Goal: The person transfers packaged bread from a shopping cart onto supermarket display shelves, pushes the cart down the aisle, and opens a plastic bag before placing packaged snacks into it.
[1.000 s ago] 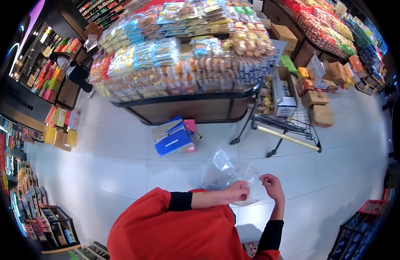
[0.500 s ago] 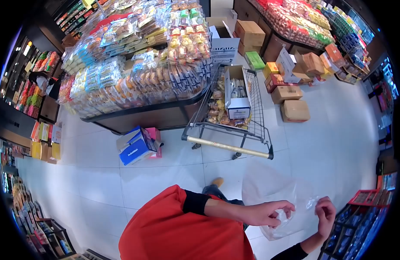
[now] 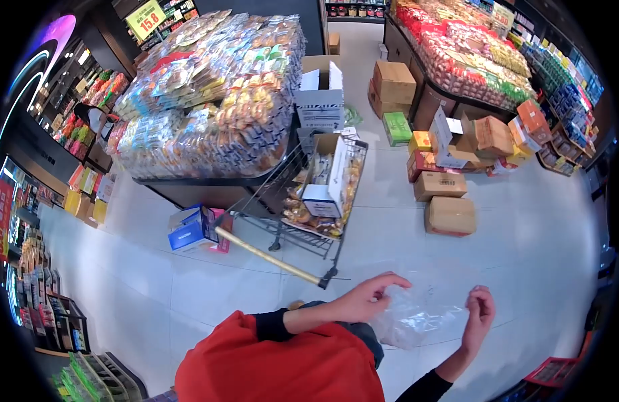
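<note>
Pale tiles cover the shop floor (image 3: pixel 524 221), and around it stand the displays full of packed goods. Near the person, in front of the body in red clothing (image 3: pixel 276 365), a clear plastic bag (image 3: pixel 413 321) hangs crumpled above the tiles, between the two hands. The left hand (image 3: pixel 369 298) holds its edge, with the thumb and fingers bent around the thin film. The right hand (image 3: pixel 480 311) is at the opposite side of the bag, raised, with fingers curled; whether they pinch the film, I cannot tell. Ahead and to the left stands a shopping cart (image 3: pixel 269 258), turned at an angle, with an open white carton (image 3: pixel 323 204) resting on packed snacks (image 3: pixel 297 213). Beside its handle, a blue box (image 3: pixel 189 233) lies on the floor, close to the snack display (image 3: pixel 209 120), which has a yellow price sign (image 3: pixel 147 20) reading 15.8. Farther right, brown cartons (image 3: pixel 450 216) sit near a green box (image 3: pixel 396 128).
</note>
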Motion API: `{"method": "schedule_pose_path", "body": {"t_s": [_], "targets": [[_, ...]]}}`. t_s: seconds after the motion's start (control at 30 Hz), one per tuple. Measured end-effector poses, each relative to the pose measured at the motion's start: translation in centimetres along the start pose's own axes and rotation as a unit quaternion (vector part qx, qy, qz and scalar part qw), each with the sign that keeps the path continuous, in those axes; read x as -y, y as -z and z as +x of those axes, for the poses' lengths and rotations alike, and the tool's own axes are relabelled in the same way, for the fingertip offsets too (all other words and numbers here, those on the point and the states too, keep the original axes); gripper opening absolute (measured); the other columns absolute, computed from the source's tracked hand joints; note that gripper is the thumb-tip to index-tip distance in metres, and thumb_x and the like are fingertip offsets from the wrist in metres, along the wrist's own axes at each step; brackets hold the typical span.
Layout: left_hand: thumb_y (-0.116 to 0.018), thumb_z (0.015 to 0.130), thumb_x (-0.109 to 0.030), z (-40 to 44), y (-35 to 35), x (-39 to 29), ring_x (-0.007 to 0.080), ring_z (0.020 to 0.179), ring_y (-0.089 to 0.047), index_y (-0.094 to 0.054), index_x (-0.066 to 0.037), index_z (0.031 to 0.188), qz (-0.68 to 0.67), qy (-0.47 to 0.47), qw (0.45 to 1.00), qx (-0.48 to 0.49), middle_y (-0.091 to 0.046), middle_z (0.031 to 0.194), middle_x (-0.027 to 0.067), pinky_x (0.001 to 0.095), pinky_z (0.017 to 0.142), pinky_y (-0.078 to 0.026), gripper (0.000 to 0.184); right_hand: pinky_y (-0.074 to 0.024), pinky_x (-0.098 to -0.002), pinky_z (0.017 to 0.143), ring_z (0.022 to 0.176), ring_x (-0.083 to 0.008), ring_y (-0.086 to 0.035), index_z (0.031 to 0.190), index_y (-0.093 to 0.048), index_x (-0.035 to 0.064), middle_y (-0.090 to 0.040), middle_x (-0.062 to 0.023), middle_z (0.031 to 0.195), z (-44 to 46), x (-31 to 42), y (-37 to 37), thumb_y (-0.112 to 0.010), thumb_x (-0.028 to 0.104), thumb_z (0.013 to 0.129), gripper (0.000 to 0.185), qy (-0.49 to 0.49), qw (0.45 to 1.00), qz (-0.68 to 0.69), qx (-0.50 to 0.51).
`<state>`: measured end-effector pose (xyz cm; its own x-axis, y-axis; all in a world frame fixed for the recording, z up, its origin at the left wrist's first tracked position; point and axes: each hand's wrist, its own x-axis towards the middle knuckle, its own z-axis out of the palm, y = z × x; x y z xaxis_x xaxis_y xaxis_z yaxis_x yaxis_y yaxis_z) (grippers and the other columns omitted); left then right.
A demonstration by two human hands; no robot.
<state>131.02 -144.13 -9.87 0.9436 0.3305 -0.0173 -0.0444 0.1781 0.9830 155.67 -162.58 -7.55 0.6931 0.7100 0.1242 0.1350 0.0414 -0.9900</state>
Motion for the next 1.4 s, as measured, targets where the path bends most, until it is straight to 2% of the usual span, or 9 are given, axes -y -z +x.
{"method": "schedule_pose_path", "body": {"t_s": [0.2, 0.3, 0.4, 0.63, 0.7, 0.8, 1.13, 1.33, 1.4], "targets": [[-0.048, 0.090, 0.008, 6.6, 0.4, 0.4, 0.0138, 0.106, -0.054, -0.058, -0.007, 0.131, 0.090, 0.009, 0.983, -0.159, -0.051, 0.130, 0.0054, 0.0262, 0.087, -0.044, 0.045, -0.0437, -0.0227, 0.076, 0.088, -0.0090, -0.052, 0.098, -0.064, 0.0011, -0.057, -0.0025, 0.106, 12.8, -5.0, -0.3, -0.054, -0.008, 0.091, 0.015, -0.049, 0.988, 0.031, 0.140], [-0.050, 0.087, 0.008, 9.3, 1.3, 2.3, 0.0110, 0.082, -0.050, -0.056, -0.007, 0.132, 0.072, 0.005, 0.962, -0.265, -0.054, 0.120, 0.0056, 0.0240, 0.074, -0.044, 0.048, -0.0440, -0.0225, 0.076, 0.086, -0.0075, -0.053, 0.102, -0.065, 0.0016, -0.058, -0.0008, 0.105, 18.2, -7.7, -2.1, -0.053, -0.008, 0.092, 0.018, -0.085, 0.972, 0.039, 0.215], [-0.054, 0.089, 0.005, 12.6, 3.7, 4.4, 0.0107, 0.087, -0.055, -0.056, -0.010, 0.134, 0.114, 0.041, 0.941, -0.316, -0.054, 0.126, 0.0042, 0.0238, 0.075, -0.046, 0.047, -0.0434, -0.0217, 0.075, 0.082, -0.0058, -0.052, 0.104, -0.066, 0.0021, -0.059, 0.0018, 0.102, 23.7, -9.6, -4.3, -0.053, -0.008, 0.092, 0.020, -0.108, 0.952, 0.055, 0.280], [-0.057, 0.090, 0.002, 24.0, 13.2, 8.5, 0.0124, 0.084, -0.055, -0.058, -0.008, 0.127, 0.153, -0.030, 0.886, -0.437, -0.056, 0.116, 0.0061, 0.0263, 0.074, -0.046, 0.039, -0.0432, -0.0208, 0.069, 0.076, -0.0058, -0.052, 0.116, -0.066, 0.0042, -0.061, 0.0023, 0.092, 37.0, -11.7, -5.7, -0.053, 0.001, 0.095, 0.026, -0.082, 0.964, -0.077, 0.240], [-0.058, 0.087, 0.005, 27.2, 16.6, 7.3, 0.0249, 0.101, -0.061, -0.058, -0.006, 0.123, 0.141, -0.048, 0.901, -0.407, -0.058, 0.119, 0.0118, 0.0344, 0.085, -0.049, 0.038, -0.0430, -0.0208, 0.069, 0.076, -0.0057, -0.052, 0.117, -0.066, 0.0033, -0.060, 0.0025, 0.090, 41.0, -12.3, -6.8, -0.053, 0.001, 0.095, 0.026, -0.075, 0.962, -0.072, 0.253], [-0.055, 0.086, 0.006, 30.0, 20.1, 5.9, 0.0311, 0.109, -0.059, -0.056, -0.006, 0.125, 0.208, -0.060, 0.882, -0.419, -0.056, 0.120, 0.0136, 0.0380, 0.091, -0.048, 0.041, -0.0429, -0.0206, 0.068, 0.075, -0.0052, -0.052, 0.118, -0.065, 0.0014, -0.060, 0.0030, 0.088, 45.3, -13.2, -9.1, -0.054, 0.001, 0.094, 0.027, -0.093, 0.959, -0.078, 0.255], [-0.054, 0.089, 0.003, 35.0, 25.1, 7.5, 0.0352, 0.105, -0.058, -0.054, -0.006, 0.127, 0.231, 0.032, 0.825, -0.515, -0.055, 0.118, 0.0152, 0.0401, 0.089, -0.047, 0.039, -0.0401, -0.0195, 0.065, 0.072, -0.0041, -0.048, 0.114, -0.064, 0.0039, -0.056, 0.0010, 0.093, 57.0, -17.1, -19.9, -0.061, -0.008, 0.088, 0.029, -0.036, 0.904, -0.055, 0.421], [-0.052, 0.084, 0.007, 41.3, 29.6, 7.1, 0.0402, 0.102, -0.059, -0.055, -0.007, 0.123, 0.325, 0.009, 0.749, -0.578, -0.056, 0.116, 0.0160, 0.0455, 0.086, -0.049, 0.041, -0.0381, -0.0204, 0.061, 0.070, -0.0039, -0.047, 0.113, -0.064, 0.0024, -0.055, 0.0026, 0.084, 69.2, -19.7, -22.8, -0.057, -0.008, 0.090, 0.027, -0.055, 0.892, -0.005, 0.448], [-0.051, 0.082, 0.007, 43.2, 30.5, 5.4, 0.0404, 0.100, -0.061, -0.059, -0.007, 0.117, 0.375, 0.035, 0.711, -0.594, -0.059, 0.114, 0.0161, 0.0471, 0.083, -0.051, 0.039, -0.0392, -0.0216, 0.061, 0.069, -0.0055, -0.048, 0.115, -0.065, 0.0043, -0.058, 0.0006, 0.085, 72.4, -17.4, -23.7, -0.056, -0.006, 0.090, 0.028, -0.015, 0.885, -0.096, 0.456]]}}
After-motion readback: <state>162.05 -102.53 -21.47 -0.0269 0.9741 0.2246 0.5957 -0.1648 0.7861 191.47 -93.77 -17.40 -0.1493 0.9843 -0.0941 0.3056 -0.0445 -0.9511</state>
